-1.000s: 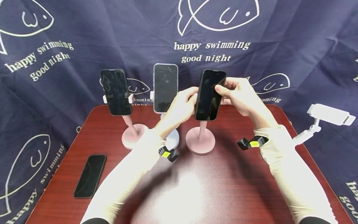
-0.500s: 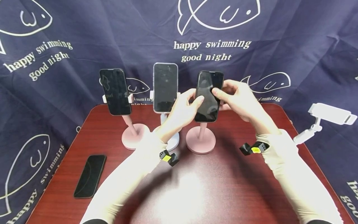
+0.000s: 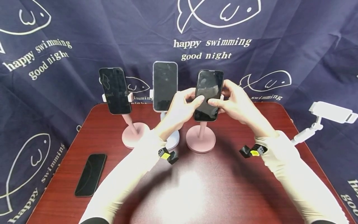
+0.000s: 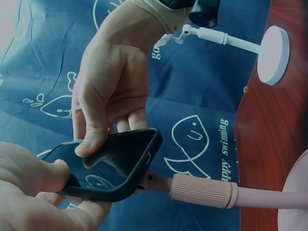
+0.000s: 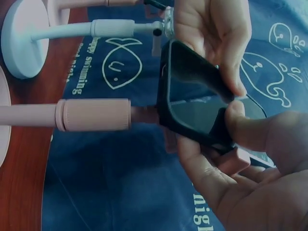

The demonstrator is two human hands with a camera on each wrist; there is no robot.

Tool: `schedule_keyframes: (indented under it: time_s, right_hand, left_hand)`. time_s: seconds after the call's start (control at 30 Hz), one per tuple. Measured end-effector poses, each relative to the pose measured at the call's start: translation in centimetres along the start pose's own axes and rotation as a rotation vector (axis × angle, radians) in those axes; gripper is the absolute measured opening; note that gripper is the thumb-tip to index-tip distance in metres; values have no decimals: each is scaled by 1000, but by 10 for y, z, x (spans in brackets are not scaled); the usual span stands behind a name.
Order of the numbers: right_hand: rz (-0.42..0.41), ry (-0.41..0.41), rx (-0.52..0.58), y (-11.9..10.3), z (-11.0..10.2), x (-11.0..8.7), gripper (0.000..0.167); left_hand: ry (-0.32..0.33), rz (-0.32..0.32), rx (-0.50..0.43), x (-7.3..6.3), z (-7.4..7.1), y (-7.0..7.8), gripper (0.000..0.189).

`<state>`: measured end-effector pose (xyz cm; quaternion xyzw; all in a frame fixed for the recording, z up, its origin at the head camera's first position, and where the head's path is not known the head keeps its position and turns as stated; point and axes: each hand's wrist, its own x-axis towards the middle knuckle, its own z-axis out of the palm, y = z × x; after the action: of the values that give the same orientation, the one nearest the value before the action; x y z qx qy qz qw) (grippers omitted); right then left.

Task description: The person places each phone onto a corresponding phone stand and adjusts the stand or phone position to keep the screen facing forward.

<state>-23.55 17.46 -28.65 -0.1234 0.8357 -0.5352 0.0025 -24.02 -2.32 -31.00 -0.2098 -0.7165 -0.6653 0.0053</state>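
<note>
Both my hands grip a black-cased smartphone [image 3: 208,82] at the head of a pink phone stand [image 3: 200,140]. My left hand [image 3: 182,107] has its thumb on the screen and its fingers behind the left edge. From the other side my right hand [image 3: 237,101] pinches the phone, thumb on the glass, fingers behind. In the right wrist view a pink clamp arm [image 5: 235,161] shows at the phone's edge beside the right fingers. The stand's ribbed collar [image 4: 202,190] lies just below the phone in the left wrist view. Most of the holder behind the phone is hidden.
To the left, a dark phone [image 3: 115,90] sits in another pink stand, and a clear-cased phone [image 3: 165,85] in a white one. One more phone [image 3: 90,175] lies flat at the table's left. A white stand [image 3: 331,112] rises on the right, before a blue fish-print cloth [image 3: 134,40].
The phone has shifted slightly left and straightened. My left thumb has come onto the screen, while my right thumb has slid lower and leftward across it.
</note>
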Motion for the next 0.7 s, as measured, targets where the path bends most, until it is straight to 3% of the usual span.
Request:
schedule_keyframes:
  time_s: [0.2, 0.5, 0.7]
  right_hand:
    - [34, -9, -17, -3, 2, 0, 44]
    - [14, -43, 11, -2, 2, 1, 42]
    - [27, -41, 60, -1, -2, -1, 42]
  left_hand:
    - [19, -17, -14, 0, -1, 0, 23]
    - [59, -52, 28, -1, -2, 1, 16]
    - [16, 35, 350, -2, -3, 6, 14]
